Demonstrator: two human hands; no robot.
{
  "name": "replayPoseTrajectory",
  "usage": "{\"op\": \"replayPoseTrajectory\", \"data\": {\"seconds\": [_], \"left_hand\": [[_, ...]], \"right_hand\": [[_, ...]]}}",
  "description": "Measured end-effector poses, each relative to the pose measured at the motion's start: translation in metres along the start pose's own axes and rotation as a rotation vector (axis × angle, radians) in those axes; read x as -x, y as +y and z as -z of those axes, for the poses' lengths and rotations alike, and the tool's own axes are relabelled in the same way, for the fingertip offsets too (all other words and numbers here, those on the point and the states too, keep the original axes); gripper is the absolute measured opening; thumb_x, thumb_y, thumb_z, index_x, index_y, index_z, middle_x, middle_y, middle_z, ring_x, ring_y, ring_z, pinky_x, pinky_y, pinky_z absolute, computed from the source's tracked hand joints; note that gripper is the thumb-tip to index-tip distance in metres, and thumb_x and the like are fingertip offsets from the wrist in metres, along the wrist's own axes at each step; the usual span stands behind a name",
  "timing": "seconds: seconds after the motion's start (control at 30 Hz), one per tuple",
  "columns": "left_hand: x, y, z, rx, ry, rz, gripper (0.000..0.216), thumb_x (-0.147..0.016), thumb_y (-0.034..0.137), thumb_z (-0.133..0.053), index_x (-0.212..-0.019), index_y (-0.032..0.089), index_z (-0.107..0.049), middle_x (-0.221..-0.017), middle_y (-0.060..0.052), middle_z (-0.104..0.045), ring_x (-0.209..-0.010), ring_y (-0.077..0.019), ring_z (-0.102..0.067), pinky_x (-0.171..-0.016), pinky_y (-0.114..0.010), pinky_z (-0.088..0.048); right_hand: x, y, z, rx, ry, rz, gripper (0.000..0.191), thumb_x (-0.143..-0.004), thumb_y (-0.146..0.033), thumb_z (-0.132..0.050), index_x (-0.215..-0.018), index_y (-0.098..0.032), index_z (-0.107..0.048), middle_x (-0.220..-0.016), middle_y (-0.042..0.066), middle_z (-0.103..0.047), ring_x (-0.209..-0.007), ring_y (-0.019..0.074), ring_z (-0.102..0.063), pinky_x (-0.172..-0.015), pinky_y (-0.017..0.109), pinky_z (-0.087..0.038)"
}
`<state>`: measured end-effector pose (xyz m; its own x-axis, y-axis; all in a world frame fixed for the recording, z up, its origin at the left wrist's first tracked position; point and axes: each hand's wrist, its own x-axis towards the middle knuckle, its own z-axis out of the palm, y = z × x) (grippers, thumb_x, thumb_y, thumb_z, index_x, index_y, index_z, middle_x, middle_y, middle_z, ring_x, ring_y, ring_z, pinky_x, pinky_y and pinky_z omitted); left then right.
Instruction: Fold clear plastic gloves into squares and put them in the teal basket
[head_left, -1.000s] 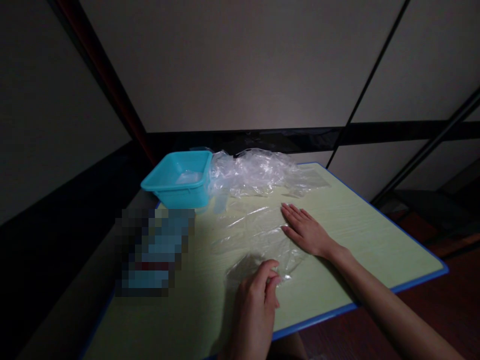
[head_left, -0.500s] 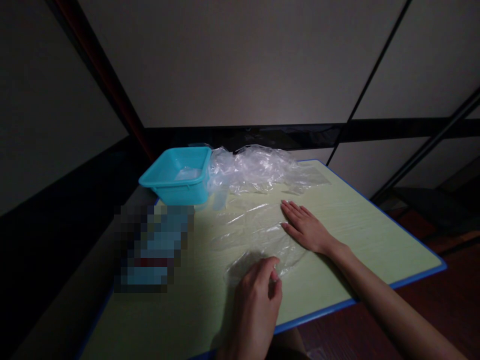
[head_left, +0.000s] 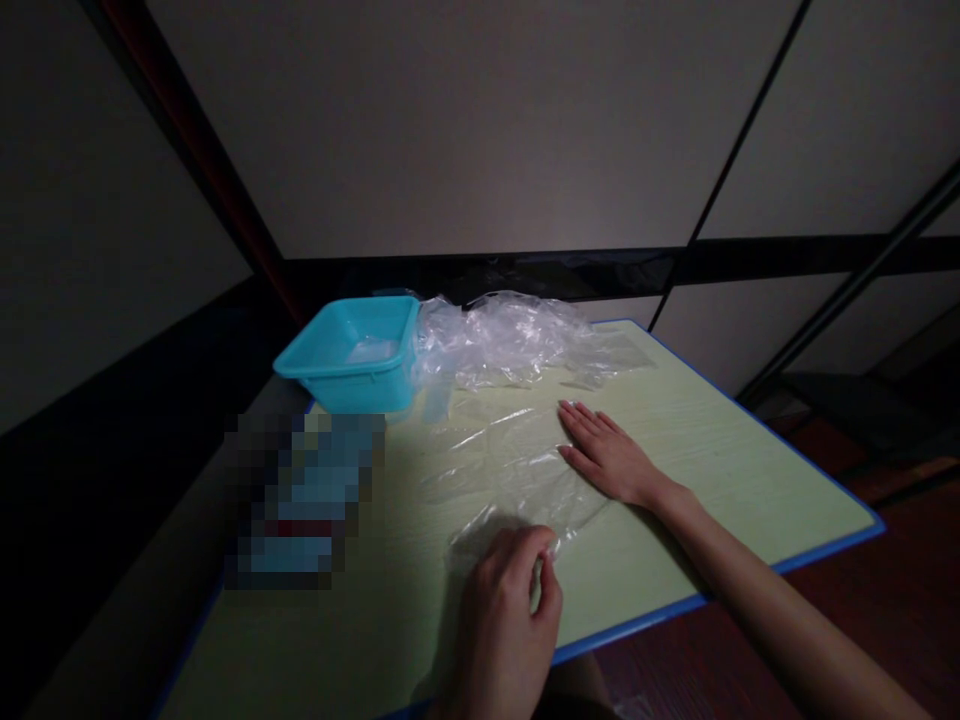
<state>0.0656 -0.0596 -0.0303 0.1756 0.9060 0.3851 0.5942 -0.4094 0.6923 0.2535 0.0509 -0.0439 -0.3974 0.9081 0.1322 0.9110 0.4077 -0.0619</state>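
Observation:
A clear plastic sheet (head_left: 495, 460) lies spread on the light green table (head_left: 735, 470). My right hand (head_left: 607, 455) rests flat on its right side, fingers stretched out and together. My left hand (head_left: 506, 610) is at the sheet's near edge, fingers curled and pinching the plastic there. A crumpled heap of clear plastic (head_left: 510, 340) lies at the far end of the table.
A turquoise plastic tub (head_left: 352, 355) stands at the far left corner, beside the heap. A blurred-out patch (head_left: 304, 500) covers something on the table's left side. The table has a blue rim (head_left: 637, 625); dark wall panels and a bar run behind it.
My left hand has drawn slightly toward me along the sheet's near edge, fingers still curled. My right hand has stayed flat in place.

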Motion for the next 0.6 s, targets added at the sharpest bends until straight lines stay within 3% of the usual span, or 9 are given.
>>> {"op": "replayPoseTrajectory", "data": {"seconds": [0.27, 0.47, 0.6], "left_hand": [[0.015, -0.007, 0.003, 0.023, -0.103, -0.044, 0.032, -0.071, -0.003, -0.039, -0.087, 0.018, -0.056, -0.077, -0.003, -0.060, -0.073, -0.0156, -0.059, -0.059, -0.023, -0.046], [0.016, -0.008, 0.005, 0.097, -0.189, -0.110, 0.028, -0.063, -0.007, -0.037, -0.063, 0.017, -0.052, -0.067, -0.001, -0.054, -0.064, -0.0123, -0.055, -0.056, -0.021, -0.042], [0.014, -0.005, 0.008, 0.075, -0.144, -0.177, 0.026, -0.066, -0.003, -0.037, -0.065, 0.016, -0.054, -0.069, -0.003, -0.056, -0.068, -0.0142, -0.056, -0.060, -0.024, -0.046]], "right_hand": [[-0.001, 0.000, -0.001, 0.012, -0.010, 0.005, 0.059, -0.091, -0.044, -0.023, -0.138, -0.008, -0.026, -0.144, 0.011, -0.024, -0.133, 0.0215, -0.019, -0.106, 0.040, -0.023], [-0.001, -0.001, 0.001, 0.015, -0.026, -0.005, 0.059, -0.091, -0.043, -0.023, -0.137, -0.007, -0.027, -0.144, 0.010, -0.023, -0.132, 0.0229, -0.020, -0.106, 0.041, -0.024], [-0.001, -0.002, 0.003, 0.009, -0.019, -0.003, 0.059, -0.091, -0.043, -0.024, -0.137, -0.007, -0.028, -0.144, 0.011, -0.024, -0.132, 0.0226, -0.020, -0.106, 0.041, -0.023]]}}
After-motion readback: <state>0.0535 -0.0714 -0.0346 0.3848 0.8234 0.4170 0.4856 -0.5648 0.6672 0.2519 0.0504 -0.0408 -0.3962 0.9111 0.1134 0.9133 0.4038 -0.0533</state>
